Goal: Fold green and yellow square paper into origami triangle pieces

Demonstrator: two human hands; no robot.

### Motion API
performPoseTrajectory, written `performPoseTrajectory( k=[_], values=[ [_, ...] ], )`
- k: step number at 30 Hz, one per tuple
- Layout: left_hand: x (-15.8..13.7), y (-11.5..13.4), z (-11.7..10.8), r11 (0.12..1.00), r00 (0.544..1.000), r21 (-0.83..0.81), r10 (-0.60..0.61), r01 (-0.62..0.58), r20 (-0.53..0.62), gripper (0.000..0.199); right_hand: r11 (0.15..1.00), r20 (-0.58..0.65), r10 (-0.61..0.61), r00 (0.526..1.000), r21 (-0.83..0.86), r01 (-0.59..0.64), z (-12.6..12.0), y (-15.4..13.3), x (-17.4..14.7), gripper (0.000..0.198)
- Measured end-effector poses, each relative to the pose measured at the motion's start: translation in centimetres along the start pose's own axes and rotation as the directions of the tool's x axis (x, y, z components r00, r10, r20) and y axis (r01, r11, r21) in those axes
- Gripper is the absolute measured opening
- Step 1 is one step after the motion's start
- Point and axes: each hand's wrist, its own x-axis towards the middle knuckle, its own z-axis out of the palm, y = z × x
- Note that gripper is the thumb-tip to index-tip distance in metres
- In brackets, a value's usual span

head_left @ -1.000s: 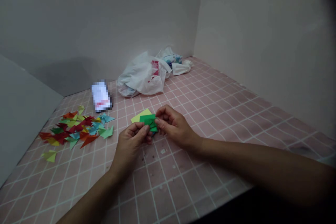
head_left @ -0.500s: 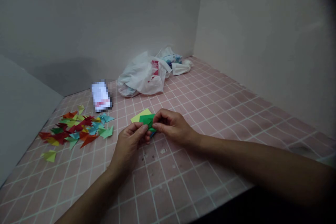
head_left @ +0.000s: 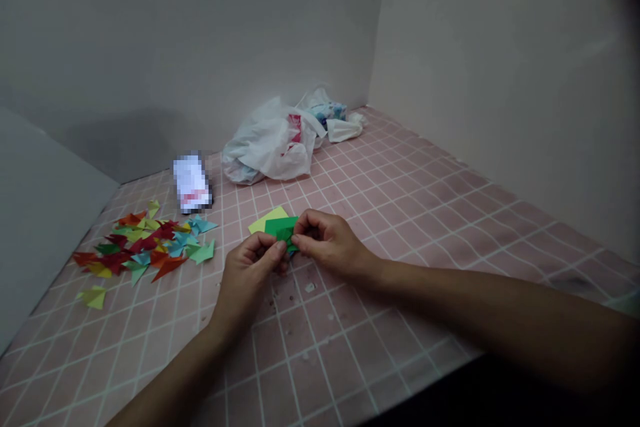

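Between my two hands is a small folded piece of green paper (head_left: 286, 236). My left hand (head_left: 254, 257) pinches its left side between thumb and fingers, and my right hand (head_left: 326, 240) pinches its right side. The fingers cover much of the piece, so its exact folds are hard to make out. Just behind it lies a flat green sheet of similar colour, on top of a yellow paper sheet (head_left: 265, 219) on the table. A bit of blue paper shows under the hands.
To the left lies a pile of folded paper pieces (head_left: 150, 240) in red, orange, yellow, green and blue. A phone (head_left: 193, 181) with a lit, blurred screen stands behind them. White plastic bags (head_left: 273, 143) rest by the back wall. Pink checked cloth (head_left: 425, 200) covers the table.
The folded green piece has turned slightly between my fingertips, and my right hand has shifted a touch to the right. All else stays where it was.
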Motion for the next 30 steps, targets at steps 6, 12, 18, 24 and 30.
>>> performPoseTrajectory(
  k=[6,12,18,24,30],
  values=[
    [0.15,0.45,0.28,0.994,0.995,-0.054,-0.101,0.099,-0.027,0.025,0.994,0.023,0.003,1.000,0.111,-0.005,-0.07,0.05,0.04,0.011],
    [0.39,0.33,0.10,0.972,0.979,-0.139,-0.197,0.188,-0.056,0.032,0.973,0.053,-0.020,0.998,0.232,0.008,-0.31,0.42,0.50,0.013],
    [0.49,0.27,0.17,0.958,0.973,-0.195,-0.224,0.209,-0.059,0.032,0.995,0.077,-0.054,0.996,0.086,0.047,-0.41,0.75,0.59,0.007],
    [0.45,0.15,0.09,0.960,0.974,-0.189,-0.221,0.209,-0.047,0.031,0.994,0.046,-0.108,0.993,-0.023,0.109,-0.65,0.58,0.69,0.007],
    [0.26,0.01,0.07,0.982,0.989,-0.119,-0.149,0.144,-0.027,0.027,0.995,0.019,-0.081,0.997,-0.061,0.082,-0.34,0.42,0.60,0.008]
  ],
)
